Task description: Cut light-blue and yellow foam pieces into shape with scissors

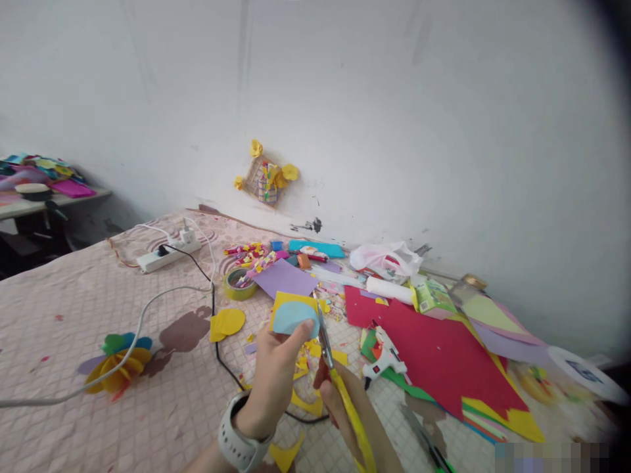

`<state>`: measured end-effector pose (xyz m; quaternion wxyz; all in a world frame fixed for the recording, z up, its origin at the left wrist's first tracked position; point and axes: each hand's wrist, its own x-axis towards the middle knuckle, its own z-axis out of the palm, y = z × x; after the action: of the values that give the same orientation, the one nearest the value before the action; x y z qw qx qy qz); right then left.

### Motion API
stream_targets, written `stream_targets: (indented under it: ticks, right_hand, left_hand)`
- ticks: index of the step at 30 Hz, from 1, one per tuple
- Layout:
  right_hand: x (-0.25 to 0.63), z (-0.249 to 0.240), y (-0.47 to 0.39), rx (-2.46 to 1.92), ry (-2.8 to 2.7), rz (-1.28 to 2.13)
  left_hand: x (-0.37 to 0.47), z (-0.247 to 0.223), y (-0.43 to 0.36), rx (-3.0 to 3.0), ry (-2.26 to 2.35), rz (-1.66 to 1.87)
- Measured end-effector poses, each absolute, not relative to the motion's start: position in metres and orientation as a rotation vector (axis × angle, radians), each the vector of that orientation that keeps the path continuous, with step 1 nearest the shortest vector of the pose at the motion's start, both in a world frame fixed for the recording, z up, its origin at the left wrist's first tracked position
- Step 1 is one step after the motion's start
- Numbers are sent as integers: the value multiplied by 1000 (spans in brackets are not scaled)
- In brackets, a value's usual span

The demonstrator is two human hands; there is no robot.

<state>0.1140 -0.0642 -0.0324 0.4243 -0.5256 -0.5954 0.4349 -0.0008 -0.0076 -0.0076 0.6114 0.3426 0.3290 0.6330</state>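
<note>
A light blue rounded paper shape [292,318] lies over a yellow paper piece [280,299], and my left hand [280,358] pinches both with the thumb on top. My right hand [340,401] is closed around yellow-handled scissors [345,394]. The scissor blades point away from me, up against the right edge of the held paper. Whether the blades are parted is hard to tell. Yellow paper scraps [306,401] lie on the table below my hands. Yellow rounded cut pieces [227,323] rest to the left.
A power strip [169,256] with cables is at the left, near a colourful paper flower [121,364]. Tape [239,284] and purple paper [286,278] lie behind my hands. A glue gun [386,358], red sheets [428,348] and other scissors [426,440] are on the right.
</note>
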Motion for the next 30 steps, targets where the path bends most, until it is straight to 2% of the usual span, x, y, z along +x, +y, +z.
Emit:
stream_targets:
  ticks: [6,30]
  right_hand:
    - [116,-33,-60,-1246,-1479,1211]
    - [132,-28,-62,-1308,-1622,1001]
  left_hand:
    - [-1,-6,-7,748,745,1431]
    - [-1,-8,-6,809,720,1403]
